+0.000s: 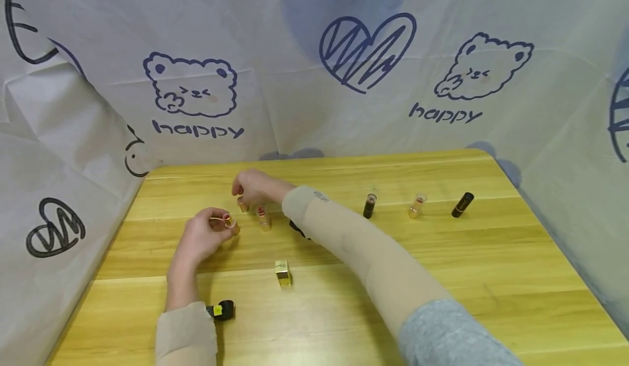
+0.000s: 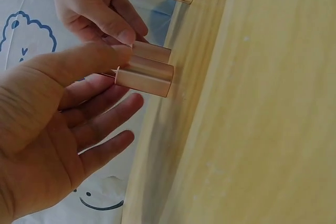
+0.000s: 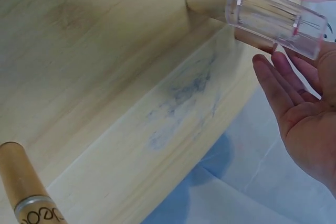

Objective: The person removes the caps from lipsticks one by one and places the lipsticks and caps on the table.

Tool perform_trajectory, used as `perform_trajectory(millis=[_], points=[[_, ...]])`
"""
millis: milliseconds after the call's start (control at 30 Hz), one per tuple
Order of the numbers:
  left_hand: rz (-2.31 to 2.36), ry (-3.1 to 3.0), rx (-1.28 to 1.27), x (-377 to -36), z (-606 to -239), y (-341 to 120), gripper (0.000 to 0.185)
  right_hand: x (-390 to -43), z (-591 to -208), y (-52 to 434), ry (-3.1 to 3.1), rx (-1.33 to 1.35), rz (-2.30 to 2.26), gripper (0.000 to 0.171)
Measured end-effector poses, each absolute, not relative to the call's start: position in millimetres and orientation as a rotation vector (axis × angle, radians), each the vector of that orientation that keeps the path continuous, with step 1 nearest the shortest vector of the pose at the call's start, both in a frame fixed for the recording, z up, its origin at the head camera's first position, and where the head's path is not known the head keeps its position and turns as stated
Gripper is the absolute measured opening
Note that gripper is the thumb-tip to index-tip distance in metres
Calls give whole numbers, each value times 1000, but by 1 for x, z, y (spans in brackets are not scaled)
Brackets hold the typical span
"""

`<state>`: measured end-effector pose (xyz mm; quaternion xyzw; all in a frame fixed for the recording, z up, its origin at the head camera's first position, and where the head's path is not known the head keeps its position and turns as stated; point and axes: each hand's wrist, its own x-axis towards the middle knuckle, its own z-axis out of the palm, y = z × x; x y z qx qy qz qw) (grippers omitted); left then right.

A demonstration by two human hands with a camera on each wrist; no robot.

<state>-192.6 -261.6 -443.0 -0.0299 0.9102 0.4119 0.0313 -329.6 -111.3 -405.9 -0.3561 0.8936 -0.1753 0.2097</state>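
One lipstick (image 2: 144, 81) is pinched in the left hand (image 1: 202, 235), outer fingers (image 2: 107, 148) spread; right forearm (image 1: 361, 246) angles leftward, right hand (image 1: 254, 186) pinching a second lipstick (image 1: 243, 204).

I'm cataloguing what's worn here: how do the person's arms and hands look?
The left hand and right hand are bare. Beige sleeves cover both forearms; the right one has small dark lettering near the wrist, with grey fabric higher up. A black device with a yellow patch sits at the left wrist; a black part shows at the right.
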Motion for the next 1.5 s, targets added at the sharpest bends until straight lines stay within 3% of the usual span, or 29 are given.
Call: perform_trajectory(millis=[200,433,767,967,1200,1500], points=[[1358,2842,-58,-192,-439,-262,63,-331,-393,-109,2469,-1045,-587,43],[1502,2938,-15,-193,-433,-257,62,-328,-377,-95,2462,-1087,-908,32],[1830,2999,55,-194,-431,-245,64,-314,-358,-73,2380,-843,-1470,37],[2072,2898,221,-197,-428,-233,68,-300,-356,-58,2327,-669,-1695,41],[2085,2775,388,-199,-428,-216,79,-283,-363,-43,2353,-437,-1804,46],[1850,2717,290,-204,-437,-202,80,-264,-375,-26,2399,-395,-1647,45]])
